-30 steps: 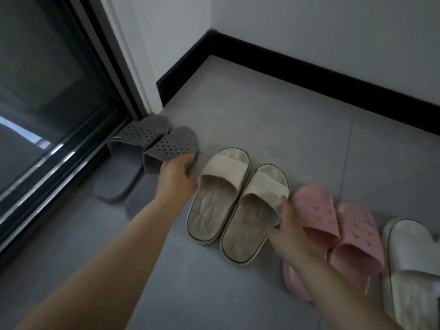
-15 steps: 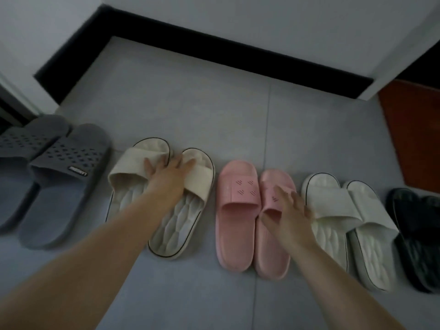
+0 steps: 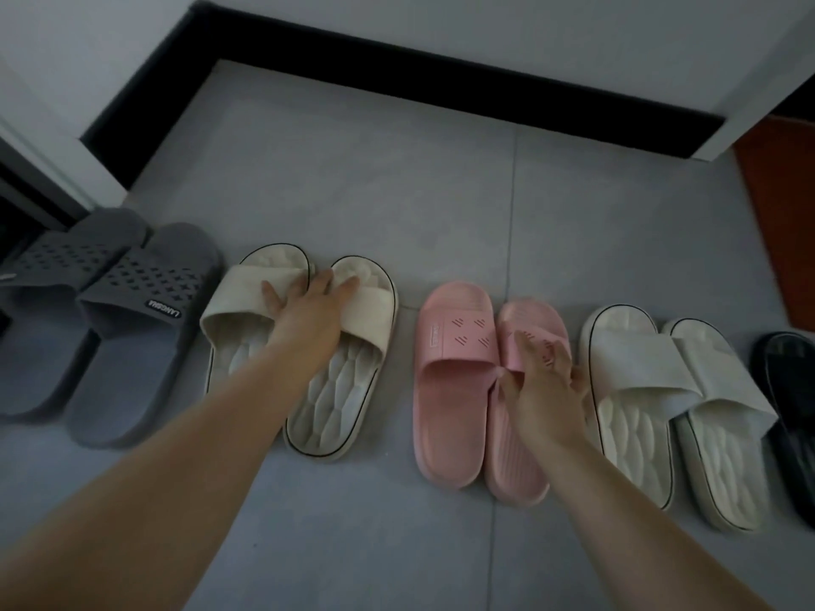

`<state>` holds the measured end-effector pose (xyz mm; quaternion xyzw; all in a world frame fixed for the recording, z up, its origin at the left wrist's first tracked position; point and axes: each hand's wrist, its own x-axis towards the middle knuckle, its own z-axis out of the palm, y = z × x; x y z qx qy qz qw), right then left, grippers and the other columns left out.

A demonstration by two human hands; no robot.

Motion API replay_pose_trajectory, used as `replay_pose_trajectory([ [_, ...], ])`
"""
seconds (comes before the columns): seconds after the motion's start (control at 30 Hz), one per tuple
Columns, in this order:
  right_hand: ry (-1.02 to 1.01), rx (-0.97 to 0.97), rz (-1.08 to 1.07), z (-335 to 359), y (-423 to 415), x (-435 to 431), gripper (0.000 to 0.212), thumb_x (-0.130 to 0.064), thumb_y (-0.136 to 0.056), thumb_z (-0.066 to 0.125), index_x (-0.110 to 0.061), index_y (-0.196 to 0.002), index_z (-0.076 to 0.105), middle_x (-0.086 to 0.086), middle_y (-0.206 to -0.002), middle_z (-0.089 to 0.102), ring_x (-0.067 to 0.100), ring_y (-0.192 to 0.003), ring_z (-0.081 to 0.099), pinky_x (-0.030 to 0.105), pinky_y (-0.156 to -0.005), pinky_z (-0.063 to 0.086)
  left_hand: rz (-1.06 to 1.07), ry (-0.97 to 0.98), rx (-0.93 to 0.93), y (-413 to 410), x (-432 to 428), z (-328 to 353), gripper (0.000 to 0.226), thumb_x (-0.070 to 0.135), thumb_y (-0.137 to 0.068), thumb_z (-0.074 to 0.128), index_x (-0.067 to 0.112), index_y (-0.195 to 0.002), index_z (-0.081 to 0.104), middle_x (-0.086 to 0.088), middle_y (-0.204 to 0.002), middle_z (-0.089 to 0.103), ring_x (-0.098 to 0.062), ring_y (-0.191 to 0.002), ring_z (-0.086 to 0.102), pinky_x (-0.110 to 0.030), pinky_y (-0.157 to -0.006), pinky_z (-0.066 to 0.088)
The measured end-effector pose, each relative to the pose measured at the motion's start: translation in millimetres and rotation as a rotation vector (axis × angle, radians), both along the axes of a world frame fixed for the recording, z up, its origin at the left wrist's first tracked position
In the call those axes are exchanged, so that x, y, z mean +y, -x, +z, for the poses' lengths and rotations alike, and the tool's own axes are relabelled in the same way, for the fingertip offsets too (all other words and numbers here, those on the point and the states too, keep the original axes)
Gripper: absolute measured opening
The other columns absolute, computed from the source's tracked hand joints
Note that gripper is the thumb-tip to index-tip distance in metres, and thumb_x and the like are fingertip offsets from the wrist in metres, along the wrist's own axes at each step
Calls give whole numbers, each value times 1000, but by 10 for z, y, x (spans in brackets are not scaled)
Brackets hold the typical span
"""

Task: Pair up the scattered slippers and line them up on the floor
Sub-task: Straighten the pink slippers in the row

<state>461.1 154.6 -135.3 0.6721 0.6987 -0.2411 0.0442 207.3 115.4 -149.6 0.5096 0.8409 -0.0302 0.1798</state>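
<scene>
Left hand flat across beige pair, right hand seemingly gripping pink slipper

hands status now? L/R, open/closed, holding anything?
Left hand: open, flat across the beige slippers' straps.
Right hand: open, resting on the right pink slipper, not gripping.

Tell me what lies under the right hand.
The right hand rests on the right pink slipper, covering most of its strap. The toe end and the ribbed heel footbed show around it. The strap's markings are mostly hidden beneath the fingers.
</scene>
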Motion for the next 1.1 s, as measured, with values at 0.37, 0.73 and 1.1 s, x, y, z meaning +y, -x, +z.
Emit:
replay_pose_trajectory([
  [0.37, -88, 75, 7, 182, -615, 16, 69, -35, -86, 57, -23, -145, 22, 14, -155, 18, 31, -144, 13, 43, -115, 17, -108, 82, -17, -271, 117, 303, 93, 6, -80, 55, 32, -147, -4, -4, -158, 4, -31, -145, 6, -61, -114, 3],
  [0.73, -150, 203, -380, 379, -1530, 401, 68, -10, -81, 62, -16, -141, 32, 15, -151, 25, 34, -137, 22, 45, -113, 20, -7, 422, 135, 436, 13, 178, 113, 64, -36, 71, 33, -134, 23, -13, -134, 41, -37, -120, 45, -50, -99, 44],
  [1.1, -96, 253, -531, 328, -1648, 311, 71, -27, -83, 61, -22, -143, 25, 12, -152, 22, 38, -136, 24, 53, -107, 29, 33, 205, 43, 276, -91, 91, 66, 29, -89, 50, 28, -146, 18, -24, -146, 25, -42, -131, 29, -44, -111, 25],
])
